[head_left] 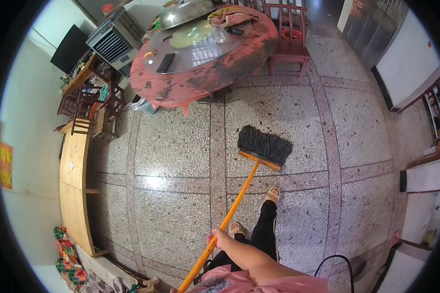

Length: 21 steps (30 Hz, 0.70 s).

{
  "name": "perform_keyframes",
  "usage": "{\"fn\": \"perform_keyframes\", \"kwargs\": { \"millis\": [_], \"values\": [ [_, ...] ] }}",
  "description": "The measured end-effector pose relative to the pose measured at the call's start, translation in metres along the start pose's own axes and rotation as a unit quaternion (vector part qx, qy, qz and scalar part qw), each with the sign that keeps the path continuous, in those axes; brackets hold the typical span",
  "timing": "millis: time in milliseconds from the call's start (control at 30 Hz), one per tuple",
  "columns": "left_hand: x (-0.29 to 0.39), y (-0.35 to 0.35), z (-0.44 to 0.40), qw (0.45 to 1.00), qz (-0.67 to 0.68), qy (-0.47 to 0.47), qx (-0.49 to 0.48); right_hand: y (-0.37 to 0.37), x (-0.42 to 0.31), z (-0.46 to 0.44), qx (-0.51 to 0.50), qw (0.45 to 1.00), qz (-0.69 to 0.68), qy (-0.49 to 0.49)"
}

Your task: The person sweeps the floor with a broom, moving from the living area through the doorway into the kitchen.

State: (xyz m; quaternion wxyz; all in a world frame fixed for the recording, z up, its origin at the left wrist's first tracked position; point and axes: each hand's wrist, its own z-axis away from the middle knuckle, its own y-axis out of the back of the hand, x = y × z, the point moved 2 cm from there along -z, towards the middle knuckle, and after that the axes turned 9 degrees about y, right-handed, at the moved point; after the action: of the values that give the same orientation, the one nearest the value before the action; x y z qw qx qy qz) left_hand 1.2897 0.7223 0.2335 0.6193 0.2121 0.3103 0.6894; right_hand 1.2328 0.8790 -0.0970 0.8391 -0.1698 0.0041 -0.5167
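- The speckled stone floor (176,141), marked into large squares by darker bands, runs under and around the round table (205,85), which has a worn red cover.
- On the table sit a large metal lid (187,13), a crumpled cloth (232,17) and a dark phone (165,63).
- Just right of the table is a red wooden chair (289,51); just left of it stands an air cooler (115,41).
- A long pale bench (75,166) lies along the wall, left of the table and nearer the person.
- The broom (240,195) is on the near side of the table, apart from it, with its black bristles (264,143) spread on the floor and pointing toward the table side.
- Its yellow handle slants back from the wooden head, away from the table, to the person's lower left.
- The right hand (220,238), farther from the table than the bristles, is closed around the handle partway along.
- The left hand is out of view, so its grip cannot be told.
- The person's sandals (273,194) are on the floor between the broom head and the right hand's level, facing the table.
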Motion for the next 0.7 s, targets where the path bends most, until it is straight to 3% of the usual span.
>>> {"fn": "perform_keyframes", "kwargs": {
  "millis": [33,100,167,233,300,367,433,500,567,667,700],
  "values": [
    [0.005,0.008,0.003,1.000,-0.018,0.015,0.003,0.001,-0.004,-0.010,0.000,1.000,-0.004,-0.004],
    [0.018,0.024,0.011,0.997,-0.055,0.044,0.009,0.000,-0.007,-0.022,-0.102,0.993,0.011,-0.056],
    [0.034,0.042,0.009,0.994,-0.088,0.065,0.023,-0.010,-0.014,-0.003,-0.175,0.982,-0.063,-0.033],
    [0.051,0.059,0.007,0.989,-0.120,0.083,0.037,-0.026,-0.027,0.004,-0.161,0.985,-0.067,-0.014],
    [0.000,0.041,-0.023,0.984,-0.160,0.068,0.048,-0.040,-0.041,0.009,-0.141,0.985,-0.096,-0.021],
    [-0.035,0.022,-0.053,0.996,-0.042,0.080,0.015,-0.038,-0.063,0.017,-0.130,0.985,-0.115,-0.022],
    [0.012,0.042,-0.056,0.996,-0.034,0.085,0.011,-0.032,-0.094,0.026,-0.188,0.978,-0.087,-0.003],
    [0.105,0.083,-0.040,0.971,-0.230,0.060,0.039,-0.020,-0.127,0.019,-0.189,0.976,-0.109,0.029],
    [0.129,0.069,-0.057,0.983,-0.181,0.029,0.028,-0.006,-0.156,0.022,-0.188,0.971,-0.133,0.060],
    [0.169,0.035,-0.090,0.986,-0.161,-0.026,0.025,0.023,-0.225,0.033,-0.103,0.973,-0.141,0.152],
    [0.162,0.011,-0.115,0.999,-0.029,0.021,-0.038,0.040,-0.243,0.037,-0.070,0.968,-0.151,0.186]
  ]
}}
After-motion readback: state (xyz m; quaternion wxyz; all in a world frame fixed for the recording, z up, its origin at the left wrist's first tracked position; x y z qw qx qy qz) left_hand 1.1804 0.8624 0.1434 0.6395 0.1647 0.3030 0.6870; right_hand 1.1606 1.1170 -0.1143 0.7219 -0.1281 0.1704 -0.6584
